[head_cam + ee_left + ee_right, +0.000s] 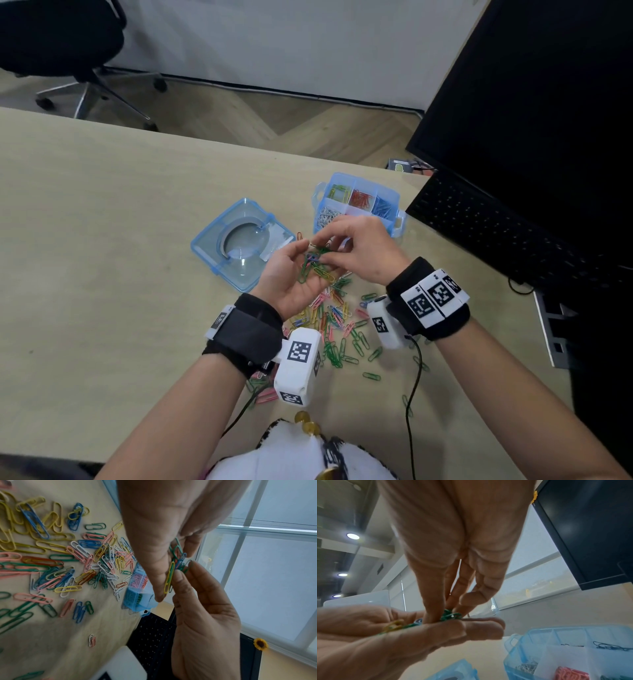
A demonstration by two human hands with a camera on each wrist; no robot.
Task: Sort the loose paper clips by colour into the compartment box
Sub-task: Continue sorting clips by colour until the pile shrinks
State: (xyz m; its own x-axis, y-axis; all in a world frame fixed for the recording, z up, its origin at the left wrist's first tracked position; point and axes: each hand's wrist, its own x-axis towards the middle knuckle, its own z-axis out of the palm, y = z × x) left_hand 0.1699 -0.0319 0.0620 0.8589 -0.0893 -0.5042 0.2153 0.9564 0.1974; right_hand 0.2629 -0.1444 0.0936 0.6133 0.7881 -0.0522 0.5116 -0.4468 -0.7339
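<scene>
**Paper clips picked from a cupped palm**

Paper clips (pixel 334 320) lie scattered on the desk (pixel 102 222) below both wrists: thin looped wire in green, yellow, pink, blue, white and red, too many to count. The left hand (pixel 294 274), palm up with fingers loosely curled, cradles a small bunch (pixel 313 265), mostly green, with one yellow and one blue. The right hand (pixel 356 246) pinches green clips in that bunch between thumb and fingertips. One blue compartment box (pixel 394 219) stands just behind, one lid (pixel 239 243) beside it.
</scene>
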